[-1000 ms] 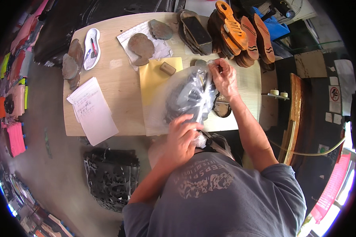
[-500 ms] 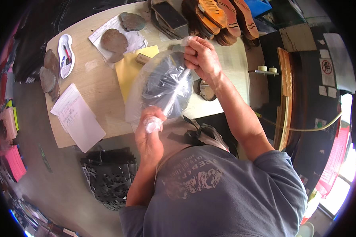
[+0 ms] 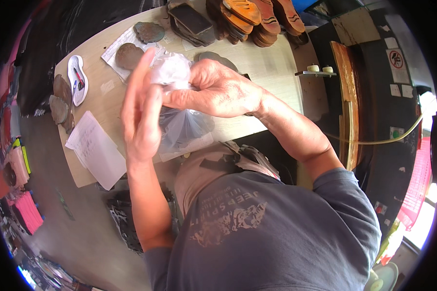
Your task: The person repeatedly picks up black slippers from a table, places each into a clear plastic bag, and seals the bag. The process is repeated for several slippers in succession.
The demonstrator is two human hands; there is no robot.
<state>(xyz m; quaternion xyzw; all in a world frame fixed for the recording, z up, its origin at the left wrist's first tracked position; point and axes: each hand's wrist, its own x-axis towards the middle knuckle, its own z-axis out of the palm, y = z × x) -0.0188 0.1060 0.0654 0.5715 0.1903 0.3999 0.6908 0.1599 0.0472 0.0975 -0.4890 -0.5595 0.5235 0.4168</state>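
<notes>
A clear plastic bag (image 3: pixel 187 128) with dark contents rests at the table's near edge, its neck gathered into a crumpled white bunch (image 3: pixel 172 71). My right hand (image 3: pixel 226 90) is closed around the neck, thumb reaching across below the bunch. On the bunch's other side, my left hand (image 3: pixel 143 106) has its fingers stretched out, slightly blurred, close against the plastic and the right thumb. Both hands hide part of the bag and whatever lies behind it.
Stacked orange and brown sole-shaped pieces (image 3: pixel 243 14) stand at the table's far edge, beside a black phone (image 3: pixel 191 18) on dark pieces. Papers (image 3: pixel 97 150) and a white sole-shaped tray (image 3: pixel 77 80) with pens lie left. Black cut material (image 3: pixel 124 218) sits below the table.
My hands have come together at the bag's top from being apart, pulling its ends. The bag's neck is now bunched upward, and my left fingers have straightened from a fist.
</notes>
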